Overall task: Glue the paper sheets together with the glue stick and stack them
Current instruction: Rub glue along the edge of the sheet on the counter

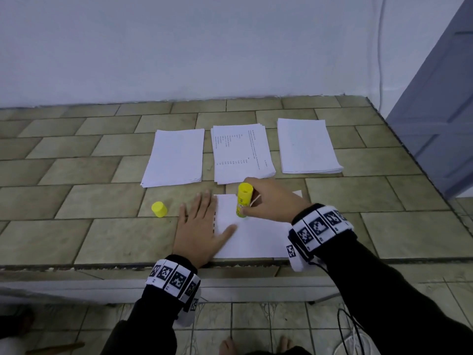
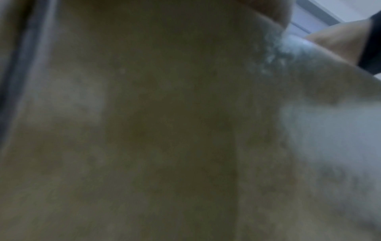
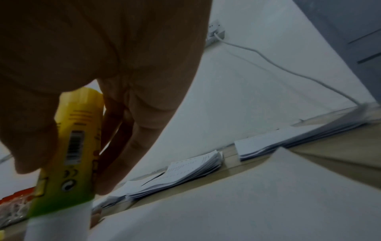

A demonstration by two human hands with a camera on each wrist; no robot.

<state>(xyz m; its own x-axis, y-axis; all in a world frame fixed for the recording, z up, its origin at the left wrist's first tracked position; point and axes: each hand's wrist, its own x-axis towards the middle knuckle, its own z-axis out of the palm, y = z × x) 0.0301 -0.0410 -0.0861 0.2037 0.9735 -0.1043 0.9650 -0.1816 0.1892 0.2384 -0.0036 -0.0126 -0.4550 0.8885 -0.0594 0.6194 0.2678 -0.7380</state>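
You could make out no word or number anywhere. The glue stick [image 3: 68, 150] carried a barcode and small recycling-type symbols on its yellow label, with lines of print above too blurred to read. The middle pile of sheets [image 1: 242, 153], toward the tiled bench's far edge, showed printed lines, illegible. The wristbands [image 1: 320, 225] bore black-and-white square marker patterns, not text.

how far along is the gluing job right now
Done: the yellow cap is off, lying on the tiled counter. In hand: the right hand holds the glue stick tip-down on the sheet while the left hand presses it flat. Left: three paper stacks wait behind; whether any are glued can't be told.
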